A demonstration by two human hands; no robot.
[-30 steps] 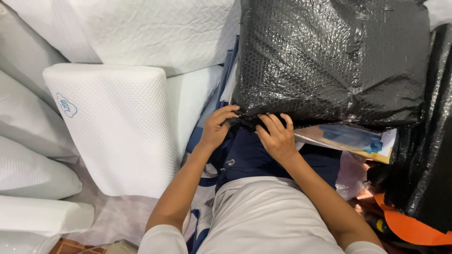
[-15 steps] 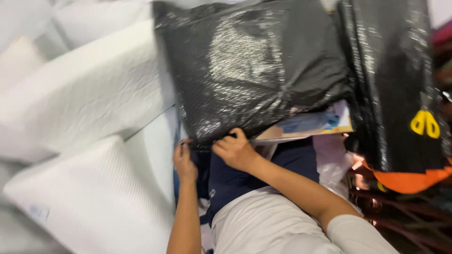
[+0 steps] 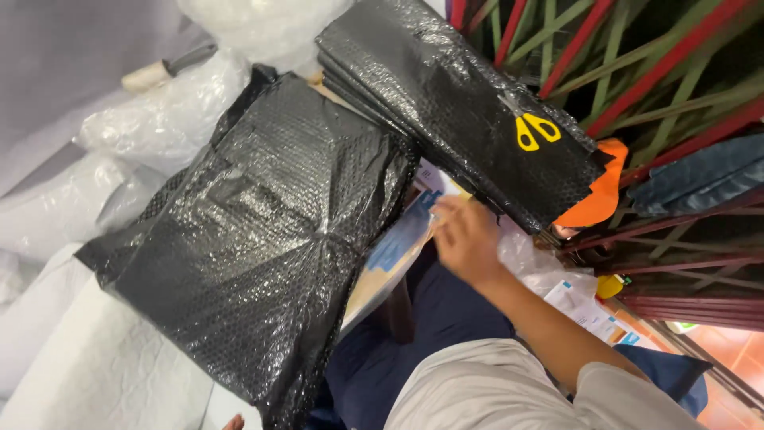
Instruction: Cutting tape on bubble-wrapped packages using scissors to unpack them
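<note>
Right hand point(image 3: 465, 239) reaches out from the lap, blurred with motion, fingers point(image 3: 446, 209) spread and loose, gripping nothing that shows. Fingertips sit at the lower edge of the black stack point(image 3: 469, 111) of bubble-wrap bags, just beside the blue-and-white leaflet point(image 3: 402, 239) that pokes out from under the black bag point(image 3: 255, 239). Cannot tell whether the fingers touch the leaflet or the stack, too blurred.

Left hand point(image 3: 233, 422) shows only as fingertips at the bottom edge, just below the black bag's lower corner; grip cannot be told, nearly all out of frame.

Black bag is big, shiny, crinkled bubble wrap, lying tilted across the middle, over the leaflet and over white pillows point(image 3: 87, 358) at lower left. The stack lies to its upper right, well above the right hand's wrist, with a yellow scissors mark point(image 3: 537, 130) near its far end. An orange piece point(image 3: 601, 195) sticks out under the stack's right end.

Clear plastic wrap point(image 3: 171, 119) bunched at upper left. Red and green rack point(image 3: 637, 56) fills the upper right. Printed paper slip point(image 3: 585, 306) lies right of the forearm. Dark blue trousers point(image 3: 446, 318) and grey shirt point(image 3: 493, 390) below
</note>
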